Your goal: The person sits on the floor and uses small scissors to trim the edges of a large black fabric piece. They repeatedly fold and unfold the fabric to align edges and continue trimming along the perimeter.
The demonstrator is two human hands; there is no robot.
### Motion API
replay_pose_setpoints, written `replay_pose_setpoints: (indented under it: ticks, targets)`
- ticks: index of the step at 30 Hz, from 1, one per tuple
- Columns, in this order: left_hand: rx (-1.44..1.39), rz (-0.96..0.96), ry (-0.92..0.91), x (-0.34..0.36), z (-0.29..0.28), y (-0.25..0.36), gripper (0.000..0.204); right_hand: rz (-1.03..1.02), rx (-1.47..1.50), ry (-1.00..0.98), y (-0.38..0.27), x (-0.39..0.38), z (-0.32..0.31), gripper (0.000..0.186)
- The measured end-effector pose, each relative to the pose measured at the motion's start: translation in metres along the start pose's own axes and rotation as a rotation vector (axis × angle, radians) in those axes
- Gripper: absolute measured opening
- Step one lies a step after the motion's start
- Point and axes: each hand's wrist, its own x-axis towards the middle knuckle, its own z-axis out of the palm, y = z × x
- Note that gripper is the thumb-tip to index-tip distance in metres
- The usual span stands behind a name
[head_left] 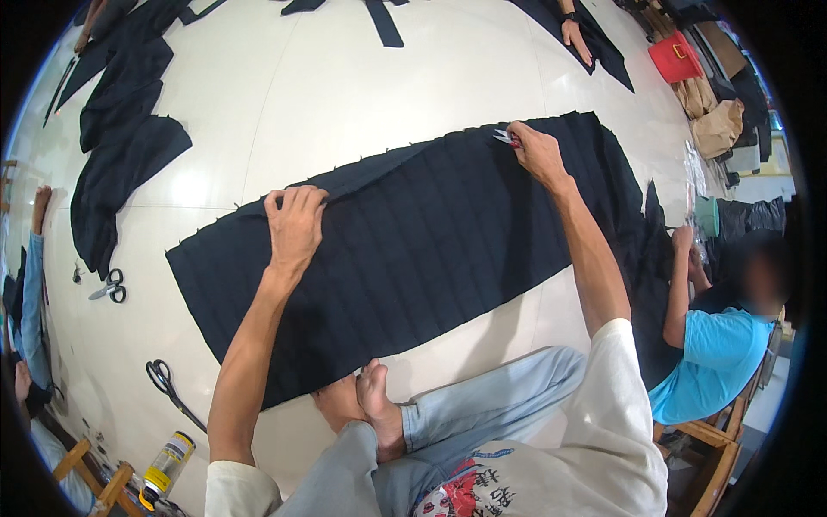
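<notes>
A large piece of black cloth (413, 250) with faint parallel ridges lies spread over the pale floor in front of my legs. Small tufts stick out along its far edge. My left hand (295, 226) is closed on that far edge, left of the middle, where the cloth lifts into a fold. Near the edge's right part, my right hand (538, 153) grips small thread snips (508, 139) with red on the handle. Their pale blades point left, just over the cloth, and look parted. Whether my right fingers also pinch the cloth cannot be seen.
Black-handled scissors (164, 379) lie left of my left forearm; other scissors (110, 286) lie farther left. Black cloth strips (129, 146) cover the far left. A person in a blue shirt (719, 353) sits close at right. A yellow-labelled bottle (168, 465) stands near lower left.
</notes>
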Motion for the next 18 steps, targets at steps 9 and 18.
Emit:
replay_pose_setpoints:
  ticks: [9, 18]
  targets:
    - [-0.073, 0.214, 0.076, -0.013, -0.026, 0.023, 0.016, -0.078, 0.044, -0.006, -0.014, 0.014, 0.003, 0.051]
    - [-0.173, 0.224, -0.053, -0.07, -0.041, 0.041, 0.015, -0.122, -0.109, 0.033, 0.008, -0.076, -0.046, 0.027]
